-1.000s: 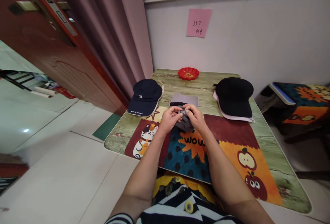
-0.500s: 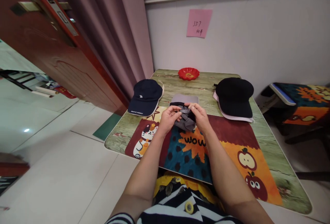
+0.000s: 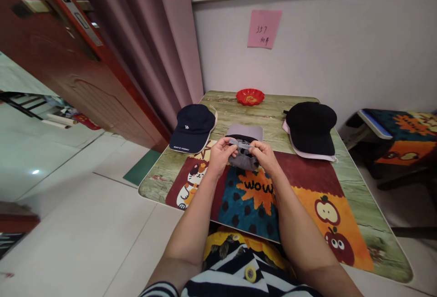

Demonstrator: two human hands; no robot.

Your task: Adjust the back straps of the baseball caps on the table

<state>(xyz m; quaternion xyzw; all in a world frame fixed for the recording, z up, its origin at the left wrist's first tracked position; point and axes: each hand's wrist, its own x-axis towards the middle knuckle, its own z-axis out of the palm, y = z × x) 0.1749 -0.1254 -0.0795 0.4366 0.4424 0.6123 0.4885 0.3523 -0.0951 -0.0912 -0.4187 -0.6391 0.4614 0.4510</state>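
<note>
A: As the head view shows it, where does the grey cap (image 3: 244, 146) lie?

B: At the middle of the surface (image 3: 266, 115), its brim pointing away from the person and its back opening facing them. Its near edge rests on the far border of the patterned mat (image 3: 269, 197).

A: What does each hand do?

B: The left hand (image 3: 220, 153) pinches the left end of the grey adjustment strap (image 3: 241, 142) between thumb and fingertips, fingers drawn narrow. The right hand (image 3: 263, 156) pinches the right end of the same strap in the same way. The strap runs level between the two hands, just above the cap's back opening. Both forearms cross the mat from the near edge.

A: Which things stand around the cap?

B: To the left, a navy cap (image 3: 193, 126) with small white lettering lies partly over the surface's left edge, apart from the grey one. To the right, a black cap (image 3: 311, 126) sits on top of a pale pink cap (image 3: 307, 153), of which only the rim shows. At the far edge, near the wall, stands a red scalloped dish (image 3: 250, 97).

A: And beyond the surface?

B: A pink paper note (image 3: 264, 28) with handwriting is stuck to the wall above the dish. A mauve curtain (image 3: 153, 46) hangs at the left, next to a reddish wooden door (image 3: 68, 69).
</note>
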